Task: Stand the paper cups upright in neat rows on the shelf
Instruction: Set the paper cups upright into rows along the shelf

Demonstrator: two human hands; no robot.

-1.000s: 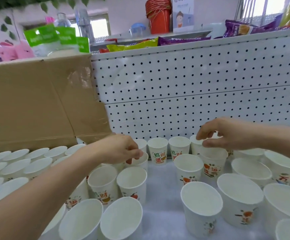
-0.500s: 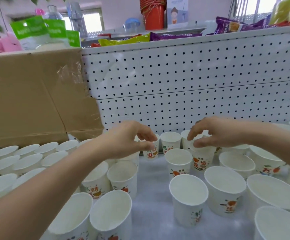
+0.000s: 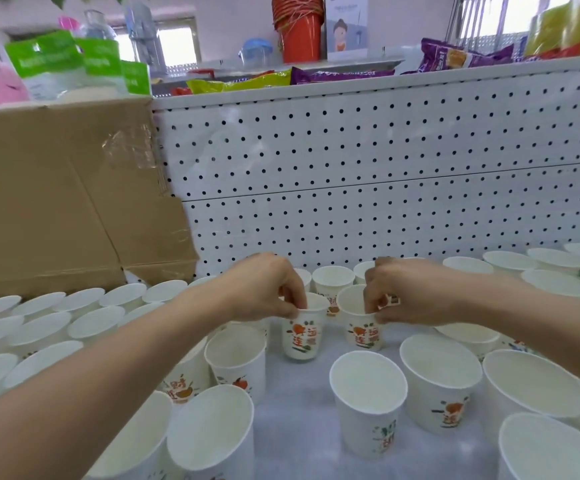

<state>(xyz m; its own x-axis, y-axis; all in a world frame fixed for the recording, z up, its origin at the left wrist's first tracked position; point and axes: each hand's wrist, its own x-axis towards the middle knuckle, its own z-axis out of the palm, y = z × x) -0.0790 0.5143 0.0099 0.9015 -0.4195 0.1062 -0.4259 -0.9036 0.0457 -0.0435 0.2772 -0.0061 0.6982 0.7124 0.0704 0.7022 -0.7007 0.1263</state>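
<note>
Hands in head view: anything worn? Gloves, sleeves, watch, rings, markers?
Nothing worn that shows. The left hand and right hand are bare, with no gloves, and I see no rings or markers. The left forearm and right forearm are uncovered to the frame edge: no sleeve, watch or wristband in view.

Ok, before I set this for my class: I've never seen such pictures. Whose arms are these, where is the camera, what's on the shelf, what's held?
No machine here: these are a person's bare arms, filmed by one wide-angle camera worn on their head, looking forward and down. The white shelf is crowded with upright paper cups. The left hand pinches the rim of the left cup; the right hand pinches the rim of the right cup beside it. A cardboard box stands at the back left, beside a white panel full of holes.
</note>
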